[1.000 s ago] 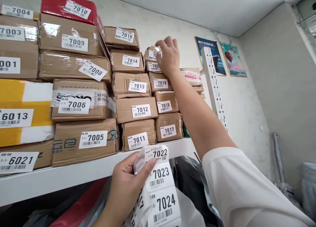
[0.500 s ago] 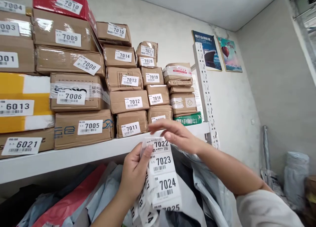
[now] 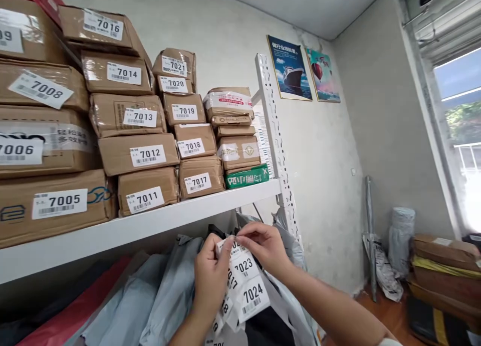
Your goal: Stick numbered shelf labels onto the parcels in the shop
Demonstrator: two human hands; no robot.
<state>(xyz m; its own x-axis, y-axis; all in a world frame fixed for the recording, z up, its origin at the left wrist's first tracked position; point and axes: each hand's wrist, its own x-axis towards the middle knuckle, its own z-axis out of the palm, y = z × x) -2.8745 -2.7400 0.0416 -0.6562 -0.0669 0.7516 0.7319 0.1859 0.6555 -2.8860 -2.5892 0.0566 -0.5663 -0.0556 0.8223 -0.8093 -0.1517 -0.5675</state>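
Right, down below the shelf (image 3: 112, 235) we have both hands busy. Our left hand (image 3: 212, 278) has its grip clenched on the label strip (image 3: 250, 291), thumb on the front, and the numbers 7023 and 7024 face us while more labels curl away under the palm. Our right hand (image 3: 265, 245) meets it from the right, grip pinched shut on the strip's top end, where the fingertips cover the number.

The strip hangs just under the shelf's front edge, in front of grey mailer bags (image 3: 165, 291) stuffed beneath the shelf. A red bag (image 3: 71, 318) lies further left under it.

Up on the shelf, brown parcels stand stacked with numbered stickers. Parcel 7011 (image 3: 148, 190) and parcel 7017 (image 3: 201, 177) sit right on the board, above our hands. A green box (image 3: 247, 176) lies at the shelf's right end beneath a small stack of parcels (image 3: 235, 130).

A white perforated upright (image 3: 276, 145) rises at that same end. Beyond the shelf, two posters (image 3: 289, 67) hang on the back wall. Far to the shelf's right we see a window (image 3: 458, 135), with cartons (image 3: 443, 253) piled on the floor below it.
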